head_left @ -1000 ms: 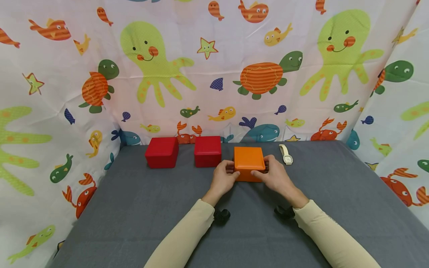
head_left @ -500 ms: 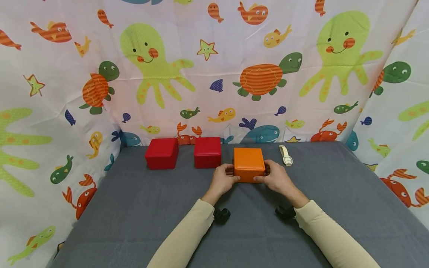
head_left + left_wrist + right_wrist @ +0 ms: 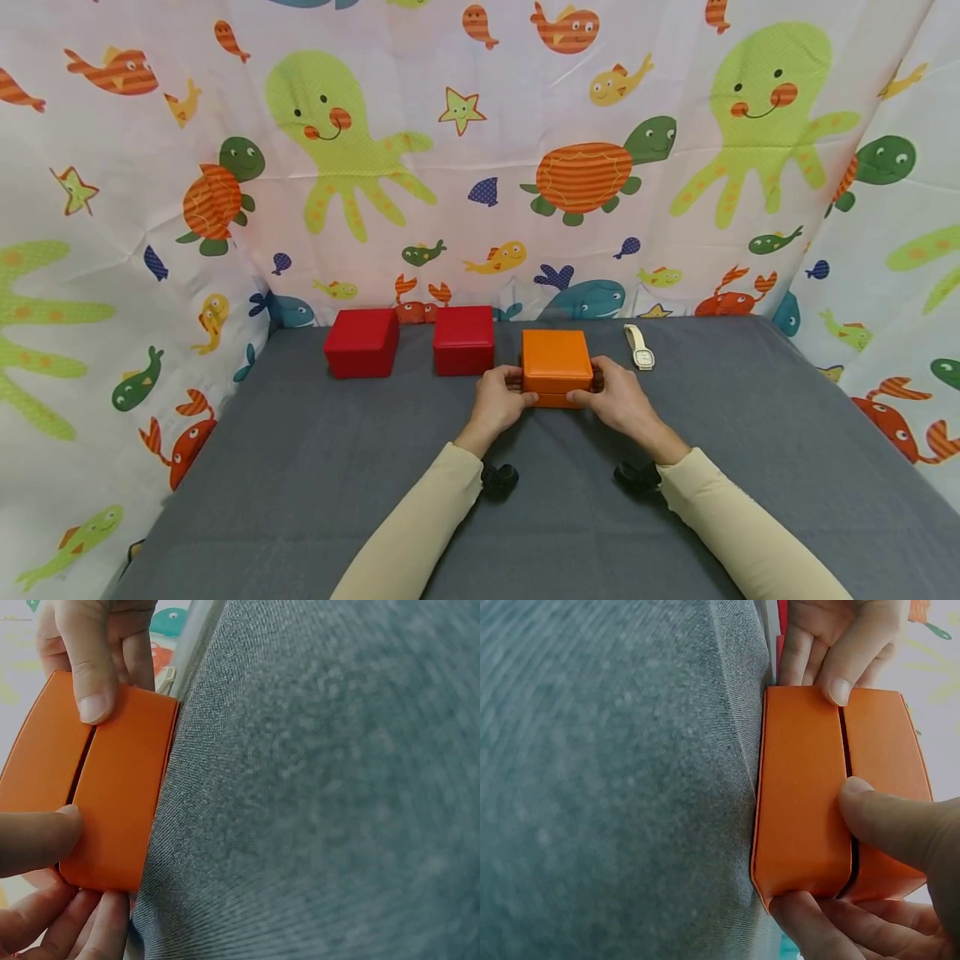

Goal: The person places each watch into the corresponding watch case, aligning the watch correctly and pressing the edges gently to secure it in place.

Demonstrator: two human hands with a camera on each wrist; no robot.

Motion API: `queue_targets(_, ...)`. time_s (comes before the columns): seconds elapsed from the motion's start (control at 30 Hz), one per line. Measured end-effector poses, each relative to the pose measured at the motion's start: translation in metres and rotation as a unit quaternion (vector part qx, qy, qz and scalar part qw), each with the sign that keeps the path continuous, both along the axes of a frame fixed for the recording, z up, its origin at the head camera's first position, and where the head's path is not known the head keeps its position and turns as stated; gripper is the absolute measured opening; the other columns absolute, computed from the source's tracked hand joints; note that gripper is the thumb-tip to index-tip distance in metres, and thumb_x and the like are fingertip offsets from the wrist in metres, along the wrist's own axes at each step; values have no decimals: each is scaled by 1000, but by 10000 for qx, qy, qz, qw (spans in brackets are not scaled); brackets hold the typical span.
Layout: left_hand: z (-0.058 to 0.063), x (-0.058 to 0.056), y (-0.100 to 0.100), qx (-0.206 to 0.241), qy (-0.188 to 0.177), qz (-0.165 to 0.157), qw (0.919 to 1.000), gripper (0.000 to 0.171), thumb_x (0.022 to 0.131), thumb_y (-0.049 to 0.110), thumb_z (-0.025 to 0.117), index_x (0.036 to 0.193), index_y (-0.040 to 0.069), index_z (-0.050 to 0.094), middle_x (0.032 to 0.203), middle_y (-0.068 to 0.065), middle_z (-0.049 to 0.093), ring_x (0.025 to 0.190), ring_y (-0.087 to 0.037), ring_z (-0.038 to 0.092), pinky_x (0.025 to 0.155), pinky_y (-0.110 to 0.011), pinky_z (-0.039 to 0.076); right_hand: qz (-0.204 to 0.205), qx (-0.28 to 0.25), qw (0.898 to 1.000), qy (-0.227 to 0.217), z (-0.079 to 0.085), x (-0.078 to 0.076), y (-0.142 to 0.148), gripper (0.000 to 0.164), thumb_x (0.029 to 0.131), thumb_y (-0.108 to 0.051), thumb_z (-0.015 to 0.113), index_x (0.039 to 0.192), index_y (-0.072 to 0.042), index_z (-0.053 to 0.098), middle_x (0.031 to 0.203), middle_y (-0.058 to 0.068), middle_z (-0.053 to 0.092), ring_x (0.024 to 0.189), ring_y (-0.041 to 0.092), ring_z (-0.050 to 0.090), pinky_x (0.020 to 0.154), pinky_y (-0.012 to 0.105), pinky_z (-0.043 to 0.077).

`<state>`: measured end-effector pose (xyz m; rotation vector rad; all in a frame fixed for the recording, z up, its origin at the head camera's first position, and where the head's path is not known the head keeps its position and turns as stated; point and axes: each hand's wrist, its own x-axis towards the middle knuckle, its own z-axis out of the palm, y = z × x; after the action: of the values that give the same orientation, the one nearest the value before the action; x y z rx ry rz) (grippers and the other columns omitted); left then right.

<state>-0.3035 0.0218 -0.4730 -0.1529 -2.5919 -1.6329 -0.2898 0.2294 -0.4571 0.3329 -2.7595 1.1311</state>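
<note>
An orange box (image 3: pixel 557 354) with a lid stands on the grey cloth, its front wall toward me. My left hand (image 3: pixel 497 402) grips its left side, thumb at the front corner and fingers curled along the side wall. On the other side my right hand (image 3: pixel 621 398) holds it the same way, its thumb lying on the front wall. In the left wrist view a thin dark seam runs between lid and base of the orange box (image 3: pixel 124 787), with both thumbs right at it. The right wrist view shows the same seam on the box (image 3: pixel 802 795), with the lid down.
Two red boxes, one at the far left (image 3: pixel 362 343) and one nearer the orange box (image 3: pixel 464 342), stand along the back. A pale watch (image 3: pixel 640 348) lies to the right. Behind the grey cloth table (image 3: pixel 300 483) hangs a sea-animal curtain (image 3: pixel 465 183).
My right hand has moved slightly lower on the orange box, its thumb coming down the front wall. The left hand, the boxes and the watch stay in place.
</note>
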Motion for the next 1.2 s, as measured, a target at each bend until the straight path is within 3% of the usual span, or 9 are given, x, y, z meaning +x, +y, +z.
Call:
queue_targets(0.37,0,0,0,191,71,76,9998,43,77,11,80,116,0,64,103,-8,66,90,-19,65,81,-31,55,21,150,9999,34,-3,-1,0,62,87,-33,71,131,0,43,115,18,63,90,25,63,82,45,53)
queue_targets(0.5,-3,-1,-1,241,30,131,9996,42,76,10,81,114,2,64,103,-8,66,90,-20,65,81,-32,55,122,334,9988,351,-3,-2,1,67,84,-31,74,133,-1,41,118,17,60,89,24,63,81,44,54)
queue_targets(0.6,-4,-2,-1,238,5,146,9996,42,75,11,82,113,3,65,102,-7,66,90,-20,65,80,-32,55,352,578,9936,905,-2,-3,3,68,82,-27,77,135,-3,41,128,17,51,95,27,59,82,44,53)
queue_targets(0.7,-4,-2,0,204,-11,140,9997,42,75,11,81,113,3,65,103,-7,66,90,-19,65,80,-32,55,666,1085,9781,1645,-1,-3,6,62,81,-25,78,132,-6,47,135,16,43,99,30,57,85,45,52)
queue_targets(0.87,-5,-1,-1,186,-23,84,9998,41,75,11,82,112,4,65,101,-5,65,88,-18,65,79,-31,55,1155,1822,9422,2564,1,-4,7,50,80,-22,79,123,-8,56,127,12,50,88,27,62,78,43,54)
queue_targets(1.2,-2,-1,-2,271,-72,72,9996,41,75,12,82,112,4,65,102,-6,65,88,-18,64,79,-31,55,1791,2396,8969,3258,8,-8,11,44,80,-21,79,118,-11,58,120,12,56,71,20,63,68,35,57)
